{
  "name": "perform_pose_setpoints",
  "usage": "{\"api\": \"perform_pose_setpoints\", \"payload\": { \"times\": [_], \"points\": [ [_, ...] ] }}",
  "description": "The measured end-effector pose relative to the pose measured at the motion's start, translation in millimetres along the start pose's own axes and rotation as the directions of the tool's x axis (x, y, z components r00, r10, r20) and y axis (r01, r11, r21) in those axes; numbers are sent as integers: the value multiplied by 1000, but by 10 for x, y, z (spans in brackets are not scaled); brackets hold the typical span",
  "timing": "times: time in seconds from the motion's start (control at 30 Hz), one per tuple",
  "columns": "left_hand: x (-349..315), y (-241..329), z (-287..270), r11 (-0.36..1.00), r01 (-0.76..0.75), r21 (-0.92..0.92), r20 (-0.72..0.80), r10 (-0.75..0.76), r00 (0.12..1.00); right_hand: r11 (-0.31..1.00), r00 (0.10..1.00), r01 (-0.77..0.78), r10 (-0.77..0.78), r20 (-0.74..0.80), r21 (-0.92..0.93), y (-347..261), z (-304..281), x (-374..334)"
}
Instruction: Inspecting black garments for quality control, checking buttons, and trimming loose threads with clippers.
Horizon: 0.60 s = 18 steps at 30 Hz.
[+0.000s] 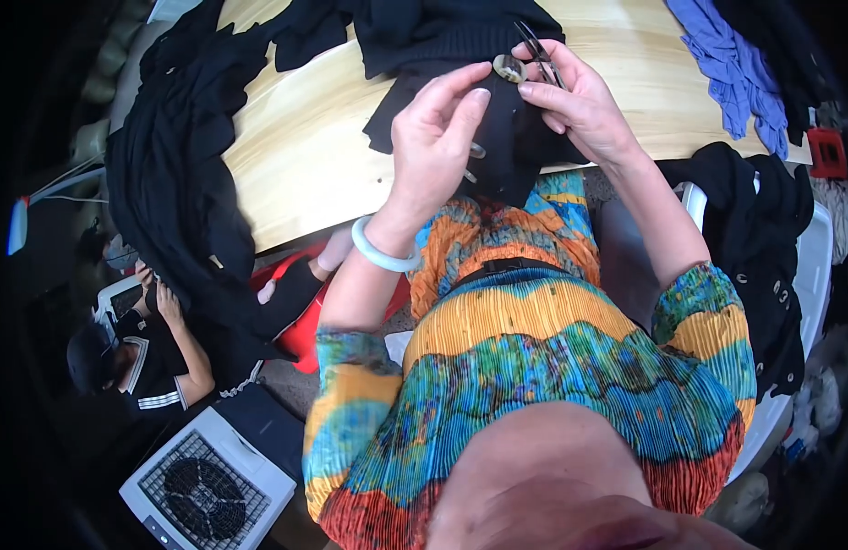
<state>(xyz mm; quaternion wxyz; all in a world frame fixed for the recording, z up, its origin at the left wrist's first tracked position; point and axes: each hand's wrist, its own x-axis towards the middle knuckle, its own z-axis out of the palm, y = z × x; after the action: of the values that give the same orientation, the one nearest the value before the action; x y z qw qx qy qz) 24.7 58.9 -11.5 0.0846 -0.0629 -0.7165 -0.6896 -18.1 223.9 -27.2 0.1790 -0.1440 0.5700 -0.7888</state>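
Over the table's near edge, my right hand [584,105] is closed around small black scissors [539,57], with their tips pointing up and away. At its thumb and fingertips is a round, mottled brown-and-cream button [509,68]. My left hand [433,137] is raised beside it, index finger stretched to the button's edge and thumb apart from it. Any thread between the hands is too fine to make out. Below both hands a black knitted garment [502,147] hangs over the edge, with a couple of shiny buttons [476,150] partly hidden behind my left hand.
Black garments spread across the left of the wooden table [305,174]. A purple cloth [731,64] lies at the far right. Beside me on the right, a white tub [813,266] holds black buttoned clothing. At lower left are a seated person [144,353] and a boxed fan [204,490].
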Motion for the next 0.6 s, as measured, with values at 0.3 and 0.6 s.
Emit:
{"api": "perform_pose_setpoints", "payload": {
  "times": [0.3,0.6],
  "points": [
    [32,-126,75,854,-344,390,-79,403,912,992,999,38,-39,-9,-124,-5,35,0],
    [63,-55,34,696,-443,565,80,488,869,986,998,39,-46,-40,-159,-22,25,-33]
  ]
}}
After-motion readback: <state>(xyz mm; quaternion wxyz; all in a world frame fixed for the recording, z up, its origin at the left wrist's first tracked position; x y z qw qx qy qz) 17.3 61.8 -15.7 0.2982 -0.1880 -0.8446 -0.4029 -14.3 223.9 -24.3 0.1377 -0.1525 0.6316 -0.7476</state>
